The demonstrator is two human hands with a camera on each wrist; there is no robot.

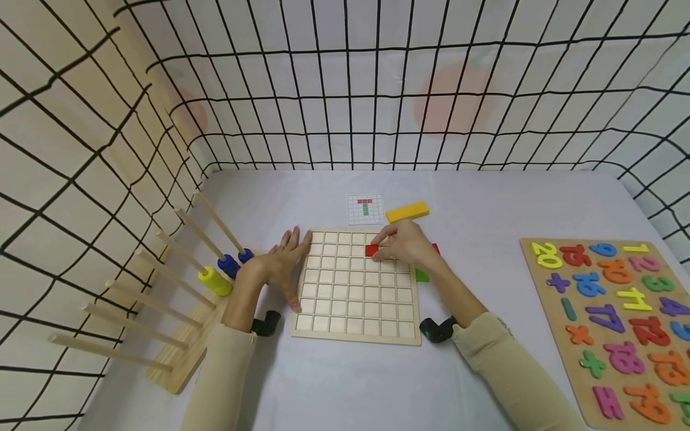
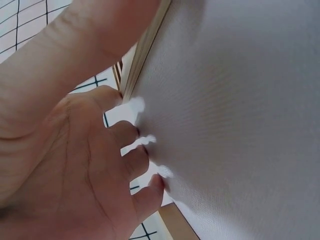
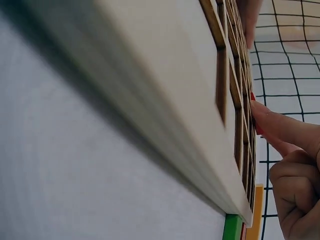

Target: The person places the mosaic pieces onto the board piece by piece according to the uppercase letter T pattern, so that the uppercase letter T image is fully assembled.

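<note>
The right hand (image 1: pixel 406 242) pinches a red square tile (image 1: pixel 371 250) between thumb and forefinger, at the second row from the far edge of a wooden grid board (image 1: pixel 347 293); whether the tile sits fully down in its square cannot be told. The left hand (image 1: pixel 280 263) lies with fingers spread along the board's left side, its forefinger near the far left corner and its thumb at the edge nearer the person. Both arms wear beige sleeves.

The board lies flat on a white tabletop (image 1: pixel 350 389). Just beyond its far edge is a small printed card (image 1: pixel 365 209) showing a T on a grid, with a red bar and a green stem. To the right of the card, also beyond the board, lies a yellow bar (image 1: pixel 407 212). At the board's right side, partly hidden by the right arm, are a green piece (image 1: pixel 422 275) and a red piece (image 1: pixel 435 247).

Left of the board stands a wooden peg rack (image 1: pixel 194 341), with yellow beads (image 1: pixel 214 281) and blue beads (image 1: pixel 229 266) on some pegs. Well to the board's right is a number puzzle (image 1: pixel 550 299) with colourful numerals. Behind everything rises a black wire mesh (image 1: pixel 347 50).
</note>
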